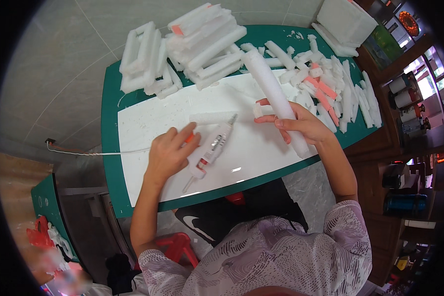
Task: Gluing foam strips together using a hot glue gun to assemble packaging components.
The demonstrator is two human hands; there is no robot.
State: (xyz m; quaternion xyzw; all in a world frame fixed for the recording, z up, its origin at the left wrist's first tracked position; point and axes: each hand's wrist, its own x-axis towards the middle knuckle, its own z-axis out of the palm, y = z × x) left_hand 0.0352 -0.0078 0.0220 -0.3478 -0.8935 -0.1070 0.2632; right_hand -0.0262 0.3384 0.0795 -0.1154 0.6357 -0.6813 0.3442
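My left hand (171,153) is curled over the handle side of a white hot glue gun (216,143), its fingers by the orange trigger. The gun's nozzle points away to the upper right, and a clear glue stick (187,184) sticks out of its back end. In my right hand (301,123) is a long white foam bar (269,79), tilted with its far end toward the foam piles. A small white foam piece (257,110) sits at the right fingertips. Between the hands, a flat foam strip (209,118) lies on the white board (148,172).
Stacked foam frames (143,59) and foam blocks (202,44) stand at the back of the green table (112,163). Loose white and pink foam offcuts (325,89) heap up at the right. A white cord (93,153) runs left to the wall. A red stool (177,246) stands below.
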